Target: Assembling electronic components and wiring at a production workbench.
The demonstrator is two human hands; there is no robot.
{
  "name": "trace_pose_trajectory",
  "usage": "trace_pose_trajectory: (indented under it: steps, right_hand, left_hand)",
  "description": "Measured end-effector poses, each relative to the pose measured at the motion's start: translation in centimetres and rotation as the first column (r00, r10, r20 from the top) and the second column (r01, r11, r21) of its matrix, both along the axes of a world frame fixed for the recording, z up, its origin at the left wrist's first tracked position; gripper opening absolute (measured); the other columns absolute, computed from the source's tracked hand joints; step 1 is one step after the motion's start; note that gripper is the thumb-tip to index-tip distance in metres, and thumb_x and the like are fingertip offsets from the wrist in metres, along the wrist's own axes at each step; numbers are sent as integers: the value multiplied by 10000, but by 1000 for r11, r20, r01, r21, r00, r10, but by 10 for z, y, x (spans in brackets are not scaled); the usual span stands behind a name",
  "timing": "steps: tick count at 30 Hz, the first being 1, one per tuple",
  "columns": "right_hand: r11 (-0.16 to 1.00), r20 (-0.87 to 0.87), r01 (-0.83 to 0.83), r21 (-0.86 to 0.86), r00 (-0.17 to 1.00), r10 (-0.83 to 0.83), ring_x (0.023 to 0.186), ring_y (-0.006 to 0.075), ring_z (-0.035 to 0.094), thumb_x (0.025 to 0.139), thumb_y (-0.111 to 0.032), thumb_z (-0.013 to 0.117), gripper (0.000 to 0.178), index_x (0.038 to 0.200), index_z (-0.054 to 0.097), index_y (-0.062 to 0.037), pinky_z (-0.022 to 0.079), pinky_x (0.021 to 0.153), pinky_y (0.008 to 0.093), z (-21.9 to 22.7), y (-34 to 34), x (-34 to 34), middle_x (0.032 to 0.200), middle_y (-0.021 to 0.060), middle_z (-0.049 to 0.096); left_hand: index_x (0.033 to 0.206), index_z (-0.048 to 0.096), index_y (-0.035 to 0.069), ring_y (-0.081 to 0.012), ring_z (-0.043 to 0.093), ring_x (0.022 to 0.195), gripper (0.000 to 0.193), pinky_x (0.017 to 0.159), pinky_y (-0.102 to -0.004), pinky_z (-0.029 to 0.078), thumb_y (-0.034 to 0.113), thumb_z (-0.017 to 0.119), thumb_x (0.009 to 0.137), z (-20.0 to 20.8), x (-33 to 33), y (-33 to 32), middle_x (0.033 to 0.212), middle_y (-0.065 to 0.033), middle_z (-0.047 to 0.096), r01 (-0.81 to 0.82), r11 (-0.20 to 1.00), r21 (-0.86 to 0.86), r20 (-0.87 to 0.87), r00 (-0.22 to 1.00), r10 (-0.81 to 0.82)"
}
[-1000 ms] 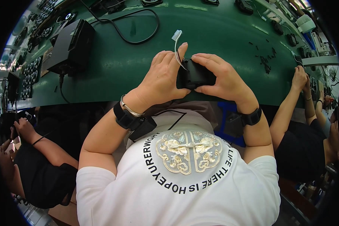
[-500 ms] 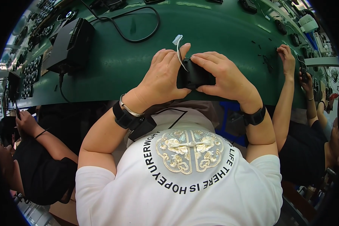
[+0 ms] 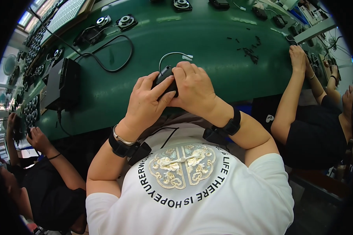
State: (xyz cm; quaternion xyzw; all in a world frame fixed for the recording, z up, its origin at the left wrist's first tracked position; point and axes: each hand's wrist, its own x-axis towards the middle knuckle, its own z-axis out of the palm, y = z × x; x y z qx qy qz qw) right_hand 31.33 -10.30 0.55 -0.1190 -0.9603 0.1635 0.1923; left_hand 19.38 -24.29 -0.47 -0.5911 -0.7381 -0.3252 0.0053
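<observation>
Both of my hands are closed around a small black plastic housing (image 3: 166, 74), held above the near part of the green table (image 3: 208, 47). My left hand (image 3: 141, 102) grips its left and near side, with thumb and forefinger on the face. My right hand (image 3: 195, 87) wraps its right side, the fingers bent over the top. From the housing's far end a thin pale cable (image 3: 169, 53) arcs up and right to a small white connector (image 3: 187, 57). Fingers cover much of the housing.
A black box-shaped device (image 3: 63, 84) with a cord stands at left; a loose black cable (image 3: 131, 51) loops beyond it. Round speakers (image 3: 126, 22) line the far edge. Small black pieces (image 3: 250, 55) lie scattered right. Co-workers' arms (image 3: 288, 92) reach in at both sides.
The view has shifted, showing more of the table's far side. My hands have turned the housing and closed in around it; its cable now bends right instead of standing up.
</observation>
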Motion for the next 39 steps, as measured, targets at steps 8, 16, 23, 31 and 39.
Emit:
trace_pose_trajectory:
  steps: [8,16,23,31,39]
  right_hand:
    - [939,-105,316,-136,938,-331,821,296,658,818,-227,708,280,1005,669,-22,520,767,390,1,170,18,869,118,682]
    - [950,185,291,109,933,-307,845,325,650,846,-192,634,185,959,684,-54,525,757,414,-20,225,10,918,124,690]
    - [519,-62,-65,-852,998,23,732,65,569,885,-106,673,133,941,656,14,476,679,213,17,115,7,834,-11,628]
    - [619,-58,-161,-768,981,183,752,76,568,874,-38,672,114,980,663,4,489,706,223,12,57,-26,842,9,633]
    - [798,14,-138,-587,983,181,771,79,577,857,-41,686,109,957,684,4,484,701,231,13,57,-27,833,14,636]
  left_hand:
    - [1189,670,149,-359,568,1026,514,910,-442,441,240,792,699,1,8,0,1168,-196,593,-73,997,16,-166,983,75]
    - [1163,672,162,-370,557,1053,531,907,-451,474,136,781,644,-2,-11,-3,1181,-194,588,67,997,44,-9,998,-66]
    - [1170,669,186,-373,546,1077,551,909,-451,486,107,785,638,5,-17,-3,1220,-188,568,110,994,2,67,992,-110]
    - [1176,663,193,-369,532,1100,547,926,-448,475,108,781,649,8,-14,-3,1236,-184,551,111,994,-18,92,990,-109]
    - [1179,659,193,-375,529,1104,558,932,-456,468,103,781,642,7,-13,-2,1230,-187,549,115,993,-12,97,989,-114]
